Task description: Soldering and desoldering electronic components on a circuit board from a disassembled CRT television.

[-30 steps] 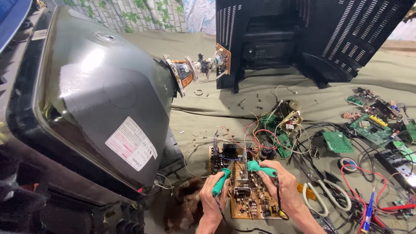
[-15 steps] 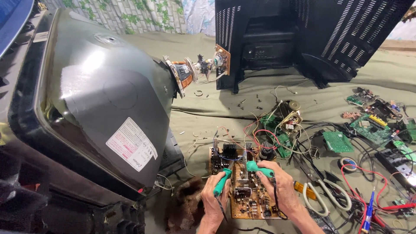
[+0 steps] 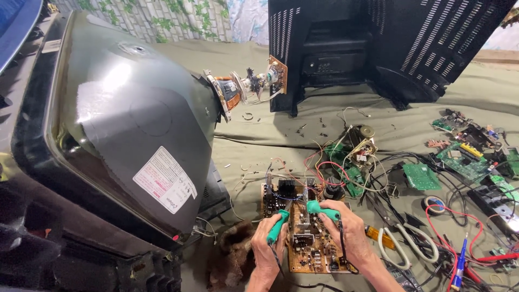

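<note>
Circuit board sits flat under both green-handled tools, left hand and right hand each with fingers wrapped tight round a handle — steady tips, light pressure best.

I am getting soft, even daylight across the scene, bright enough to read fine detail. A broad white glare is washing over the grey glass funnel of the picture tube from above. Shadows on the olive cloth are lying faint and short. The black slotted plastic back cover is swallowing detail. Focus is holding sharp centrally; the edges are bending and stretching slightly.
</note>
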